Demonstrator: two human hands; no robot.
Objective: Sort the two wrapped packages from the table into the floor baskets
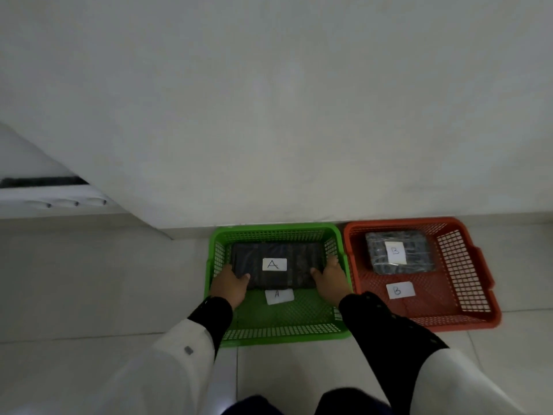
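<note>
A dark wrapped package with a white "A" label [276, 256] sits inside the green basket [278, 335] on the floor. My left hand [229, 284] grips its left end and my right hand [330, 280] grips its right end. A white "A" card [279, 295] lies on the green basket's bottom just in front of the package. To the right, the orange basket [466, 319] holds a grey wrapped package with a "B" label [399, 251] toward its back, and a "B" card [400, 290] lies on its bottom in front of that package.
Both baskets stand side by side against a white wall [284, 115] on a pale tiled floor [89, 289]. A white fixture with a dark slot [45, 190] juts out at the left. My knees show at the bottom edge.
</note>
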